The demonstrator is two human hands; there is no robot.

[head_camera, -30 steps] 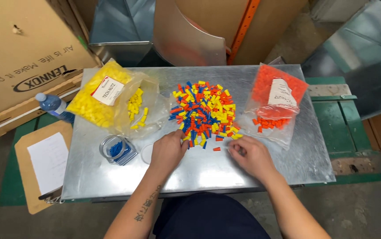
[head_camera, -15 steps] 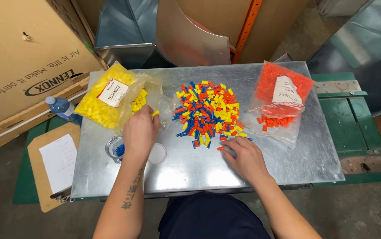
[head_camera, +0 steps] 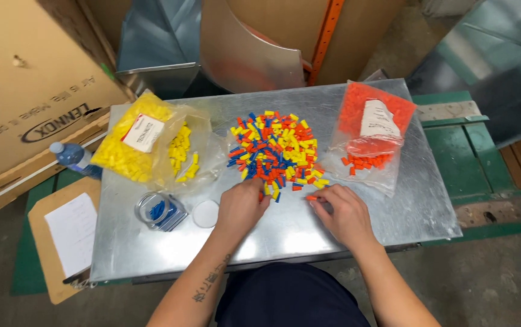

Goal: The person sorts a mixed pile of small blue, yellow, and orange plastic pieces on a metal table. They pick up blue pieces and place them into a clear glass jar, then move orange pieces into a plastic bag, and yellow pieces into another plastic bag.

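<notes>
The mixed pile of yellow, orange and blue wire connectors (head_camera: 275,154) lies mid-surface (head_camera: 393,212), the pieces pointing every way with no shared long axis. The left hand (head_camera: 242,206) curls into the pile's near edge, its fingers hidden among pieces, so their grip is unclear. The right hand (head_camera: 345,212) has fingers together, touching an orange connector (head_camera: 312,197) lying crosswise.

Yellow, blue and orange-red mixed pile (head_camera: 275,151), yellow-filled bag (head_camera: 145,145), orange-filled bag (head_camera: 369,127), grey metal table (head_camera: 285,236)

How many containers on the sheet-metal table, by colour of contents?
Yellow-piece bag: 1
Orange-piece bag: 1
Clear jar of blue pieces: 1
Total: 3. The mixed pile lies loose on the table, uncounted.
</notes>
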